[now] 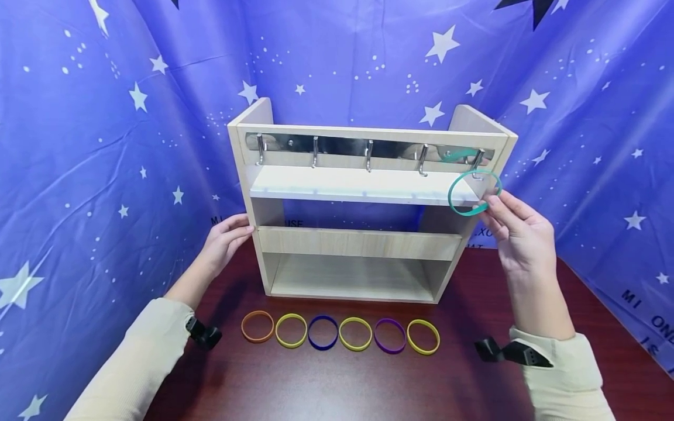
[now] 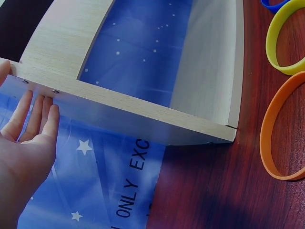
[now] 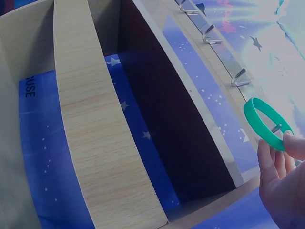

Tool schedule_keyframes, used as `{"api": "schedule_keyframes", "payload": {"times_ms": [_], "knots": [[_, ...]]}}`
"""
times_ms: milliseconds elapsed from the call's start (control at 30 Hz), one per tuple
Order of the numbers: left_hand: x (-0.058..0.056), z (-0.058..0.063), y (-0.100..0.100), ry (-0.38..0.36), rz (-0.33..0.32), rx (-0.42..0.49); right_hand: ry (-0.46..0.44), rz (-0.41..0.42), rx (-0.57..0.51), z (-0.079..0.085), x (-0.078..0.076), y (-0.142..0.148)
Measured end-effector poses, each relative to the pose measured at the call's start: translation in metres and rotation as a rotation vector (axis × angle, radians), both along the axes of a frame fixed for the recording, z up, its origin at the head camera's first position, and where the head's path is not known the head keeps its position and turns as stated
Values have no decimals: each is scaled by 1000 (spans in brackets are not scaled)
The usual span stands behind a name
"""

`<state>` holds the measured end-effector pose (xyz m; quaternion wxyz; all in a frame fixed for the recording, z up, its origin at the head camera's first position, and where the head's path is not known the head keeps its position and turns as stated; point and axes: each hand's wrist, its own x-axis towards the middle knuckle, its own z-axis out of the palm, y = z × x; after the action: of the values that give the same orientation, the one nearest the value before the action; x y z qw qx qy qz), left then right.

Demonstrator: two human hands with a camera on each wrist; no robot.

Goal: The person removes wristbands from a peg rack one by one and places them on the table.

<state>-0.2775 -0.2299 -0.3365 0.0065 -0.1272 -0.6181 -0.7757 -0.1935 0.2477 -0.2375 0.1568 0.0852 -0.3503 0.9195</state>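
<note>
My right hand [image 1: 526,237] pinches a green silicone wristband [image 1: 457,206] between thumb and fingertips at its lower right side. The band is at the rightmost metal hook [image 1: 478,159] of a wooden rack [image 1: 360,242]. In the right wrist view the hook's tip shows through the loop of the green wristband [image 3: 259,126]; I cannot tell whether the band rests on it. My left hand [image 1: 223,240] is at the rack's left side. In the left wrist view, its nearly straight fingers [image 2: 35,117] touch the outer side panel, with the thumb by the front edge.
On the dark red tabletop [image 1: 337,386], several wristbands lie in a row before the rack, among them an orange band [image 1: 243,328], a blue band [image 1: 309,334] and a purple band [image 1: 376,333]. Several hooks line the metal strip [image 1: 342,146]. A blue starry curtain [image 1: 337,64] hangs behind.
</note>
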Motion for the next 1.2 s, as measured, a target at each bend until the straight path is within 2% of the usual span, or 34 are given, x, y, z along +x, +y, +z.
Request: {"api": "schedule_keyframes", "payload": {"times_ms": [267,600,967,1200], "knots": [[2,1,0,3,8,0,3,39,-8,-1,5,0],[3,2,0,13,6,-6,50,81,34,-5,10,-1],[2,1,-1,21,-17,19,33,78,90,-12,13,-3],[3,1,-1,13,-3,-3,32,85,105,-15,14,-2]]}}
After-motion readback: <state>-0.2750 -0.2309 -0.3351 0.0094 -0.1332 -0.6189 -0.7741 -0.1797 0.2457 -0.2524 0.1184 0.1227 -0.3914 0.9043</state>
